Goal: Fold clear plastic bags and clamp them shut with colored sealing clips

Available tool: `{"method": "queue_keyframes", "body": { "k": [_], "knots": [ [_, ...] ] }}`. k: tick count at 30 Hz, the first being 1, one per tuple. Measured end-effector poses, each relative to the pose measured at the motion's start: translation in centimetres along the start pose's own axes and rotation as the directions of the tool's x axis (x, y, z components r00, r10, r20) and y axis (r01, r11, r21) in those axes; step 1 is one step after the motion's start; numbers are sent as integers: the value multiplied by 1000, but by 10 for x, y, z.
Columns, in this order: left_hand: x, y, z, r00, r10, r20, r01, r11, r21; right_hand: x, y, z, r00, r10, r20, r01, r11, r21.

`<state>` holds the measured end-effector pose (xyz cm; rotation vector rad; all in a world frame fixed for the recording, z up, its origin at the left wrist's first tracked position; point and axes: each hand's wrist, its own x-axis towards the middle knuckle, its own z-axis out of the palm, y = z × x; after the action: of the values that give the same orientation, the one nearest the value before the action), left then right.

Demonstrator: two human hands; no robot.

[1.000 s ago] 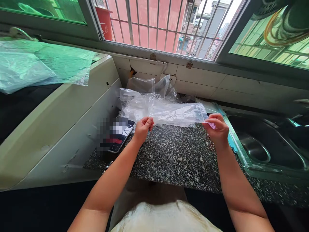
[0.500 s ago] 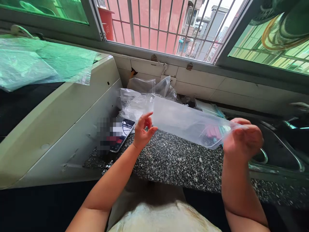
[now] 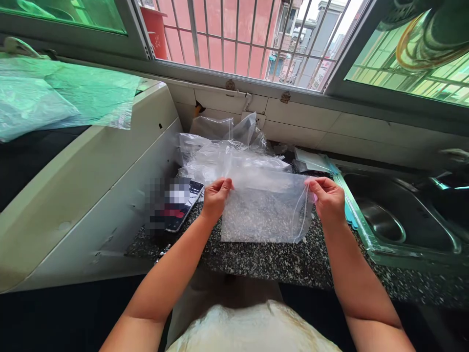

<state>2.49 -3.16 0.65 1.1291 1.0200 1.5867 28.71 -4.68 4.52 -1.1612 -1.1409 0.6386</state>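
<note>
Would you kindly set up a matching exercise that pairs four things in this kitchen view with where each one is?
Things:
1. clear plastic bag
2. phone
3. steel sink
4. pile of clear bags

Places:
A. set into the counter at the right
B. heaped on the counter by the tiled wall, behind the hands
C. held by its top corners between the left hand and the right hand
D. lying on the speckled counter beside the left hand

Pairs: 1-C, 2-D, 3-A, 4-B
</note>
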Motion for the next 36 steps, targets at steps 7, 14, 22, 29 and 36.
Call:
{"method": "queue_keyframes", "body": {
  "k": [7, 14, 22, 29, 36],
  "knots": [
    [3, -2, 1, 998, -40, 46, 38, 999, 25, 7, 12, -1, 997, 73, -16, -74, 996, -48],
    [8, -7, -4, 999, -35, 32, 35, 999, 4, 9, 13, -2, 978, 166, 126, -146, 978, -151],
    [9, -5, -1, 996, -84, 2, 84, 995, 51, 9, 16, -1, 975, 173, 139, -145, 970, -194],
    [10, -4, -2, 996, -75, 41, 69, 989, 127, 11, 15, -5, 965, 192, 180, -151, 964, -219],
    [10, 0, -3, 978, -129, 161, 102, 981, 165, 13, 13, -9, 958, 201, 205, -148, 957, -249]
  ]
}}
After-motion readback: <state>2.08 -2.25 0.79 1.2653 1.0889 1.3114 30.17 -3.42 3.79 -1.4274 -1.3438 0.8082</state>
